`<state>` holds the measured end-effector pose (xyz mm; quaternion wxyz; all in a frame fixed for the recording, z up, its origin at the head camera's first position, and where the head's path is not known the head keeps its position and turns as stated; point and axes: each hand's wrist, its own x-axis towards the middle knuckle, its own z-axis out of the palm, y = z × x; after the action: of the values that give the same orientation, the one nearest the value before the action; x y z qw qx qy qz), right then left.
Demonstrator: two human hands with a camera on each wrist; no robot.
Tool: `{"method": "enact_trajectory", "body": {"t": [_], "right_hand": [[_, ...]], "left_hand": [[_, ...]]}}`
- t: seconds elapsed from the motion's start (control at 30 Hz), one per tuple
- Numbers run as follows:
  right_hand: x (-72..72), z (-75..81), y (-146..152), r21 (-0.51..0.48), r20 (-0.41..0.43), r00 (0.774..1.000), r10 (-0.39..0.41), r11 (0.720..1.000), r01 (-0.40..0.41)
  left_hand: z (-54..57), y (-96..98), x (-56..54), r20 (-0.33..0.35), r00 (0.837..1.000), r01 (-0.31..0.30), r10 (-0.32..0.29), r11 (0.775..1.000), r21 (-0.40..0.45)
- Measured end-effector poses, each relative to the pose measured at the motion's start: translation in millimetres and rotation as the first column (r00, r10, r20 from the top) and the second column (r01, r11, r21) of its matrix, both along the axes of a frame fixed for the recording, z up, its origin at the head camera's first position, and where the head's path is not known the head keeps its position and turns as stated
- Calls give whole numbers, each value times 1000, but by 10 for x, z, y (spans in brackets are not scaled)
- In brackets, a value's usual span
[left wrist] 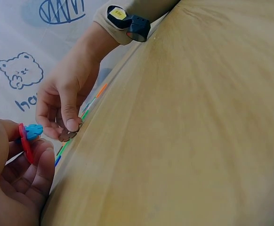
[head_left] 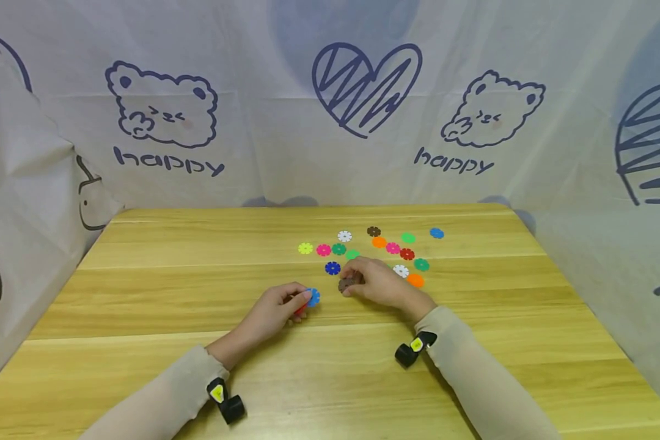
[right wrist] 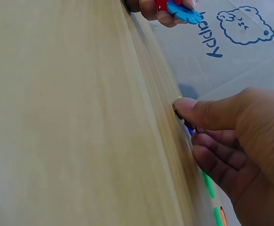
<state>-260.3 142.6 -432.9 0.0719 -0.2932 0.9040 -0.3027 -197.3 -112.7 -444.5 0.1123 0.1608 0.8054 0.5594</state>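
My left hand (head_left: 277, 308) pinches a red notched disc (left wrist: 27, 143) and a light blue notched disc (head_left: 313, 297) that are joined at an angle. Just to its right, above the table, my right hand (head_left: 376, 282) holds a brown notched disc (head_left: 345, 285) between thumb and fingers. In the left wrist view the brown disc (left wrist: 70, 135) stands out below the right thumb. The right wrist view shows the blue disc (right wrist: 185, 13) jutting from the left hand's fingers, with part of the red disc (right wrist: 161, 4) beside it.
Loose notched discs lie beyond the hands on the wooden table (head_left: 170, 275), among them a dark blue disc (head_left: 332, 268), a yellow-green disc (head_left: 305, 248), a white disc (head_left: 344, 236) and an orange disc (head_left: 415, 280). A printed cloth (head_left: 286, 153) hangs behind the table.
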Motion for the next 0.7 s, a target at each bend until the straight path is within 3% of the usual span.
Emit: {"method": "enact_trajectory", "body": {"t": [0.7], "right_hand": [[57, 87, -55, -199, 64, 998, 13, 980, 0]], "left_hand": [[-1, 4, -1, 23, 1000, -3, 2, 999, 51]]}}
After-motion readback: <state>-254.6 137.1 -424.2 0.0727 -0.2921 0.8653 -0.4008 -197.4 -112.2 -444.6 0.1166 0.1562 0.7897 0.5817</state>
